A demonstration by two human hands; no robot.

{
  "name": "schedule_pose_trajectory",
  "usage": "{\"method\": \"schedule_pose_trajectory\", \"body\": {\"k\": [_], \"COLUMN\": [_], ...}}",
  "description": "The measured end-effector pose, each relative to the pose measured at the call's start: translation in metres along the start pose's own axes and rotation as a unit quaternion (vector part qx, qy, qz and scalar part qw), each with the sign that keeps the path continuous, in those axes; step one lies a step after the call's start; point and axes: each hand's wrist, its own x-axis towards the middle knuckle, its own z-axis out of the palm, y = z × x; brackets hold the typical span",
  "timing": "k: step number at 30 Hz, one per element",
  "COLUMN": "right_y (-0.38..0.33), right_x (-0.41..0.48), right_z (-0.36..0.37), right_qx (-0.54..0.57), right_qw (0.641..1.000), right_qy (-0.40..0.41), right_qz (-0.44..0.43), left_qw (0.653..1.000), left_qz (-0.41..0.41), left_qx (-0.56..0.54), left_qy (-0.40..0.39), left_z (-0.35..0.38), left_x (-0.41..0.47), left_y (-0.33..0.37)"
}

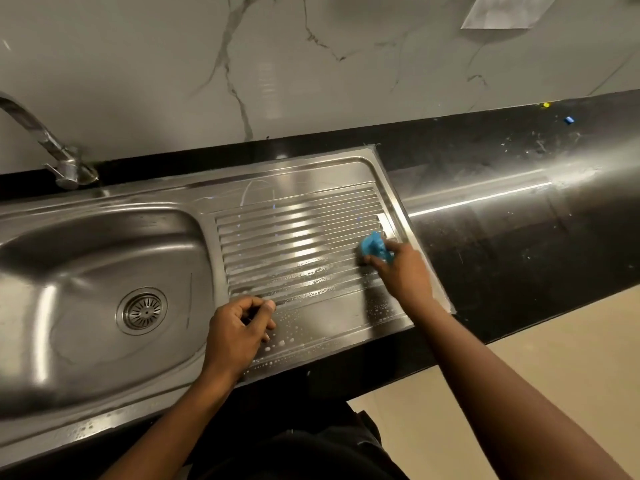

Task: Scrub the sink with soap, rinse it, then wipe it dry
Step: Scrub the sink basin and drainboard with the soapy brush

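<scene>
Here the right hand curls its fingers around a blue sponge and presses it onto the ribbed drainboard of the steel sink. The sponge sits just beyond the fingertips, at the right end of the ribs and close to the drainboard's right rim. The arm reaches out straight from the lower right.

The left hand rests on the flat near strip of the drainboard, well apart from the right hand. Its fingers are curled in toward the palm with the thumb tip showing, and nothing can be seen in its grip. Suds and small bubbles lie between the two hands, across the nearer ribs and down the flat strip beside the left hand.

Left of the left hand lies the basin, with its round drain set in the floor. Far beyond that hand, at the back edge, stands the tap, its spout arching off to the left.

Right of the right hand runs the black counter, glossy and streaked with marks. Beyond both hands rises a veined marble wall, with a sheet of paper at its top right.
</scene>
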Motion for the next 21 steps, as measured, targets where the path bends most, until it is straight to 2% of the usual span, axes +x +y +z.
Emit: {"method": "schedule_pose_trajectory", "body": {"k": [6, 12, 17, 19, 21], "right_y": [0.011, 0.053, 0.041, 0.036, 0.034], "right_x": [-0.035, -0.004, 0.024, 0.028, 0.024], "right_z": [0.012, -0.037, -0.032, -0.026, -0.022], "right_qx": [-0.041, -0.081, -0.030, -0.008, 0.003], "right_qw": [0.994, 0.997, 0.998, 0.999, 1.000], "right_qy": [-0.065, 0.004, 0.048, 0.036, -0.013], "right_qz": [-0.076, -0.014, 0.002, 0.001, -0.016], "left_qw": [1.000, 1.000, 1.000, 1.000, 1.000], "left_qz": [-0.006, -0.005, -0.005, -0.004, -0.003], "left_qx": [-0.001, -0.005, -0.007, -0.006, -0.004], "left_qy": [-0.009, 0.000, 0.007, 0.005, -0.001], "left_z": [0.014, 0.021, 0.025, 0.027, 0.029], "left_x": [0.004, 0.004, 0.002, 0.001, 0.001], "left_y": [0.003, 0.008, 0.012, 0.013, 0.013]}}
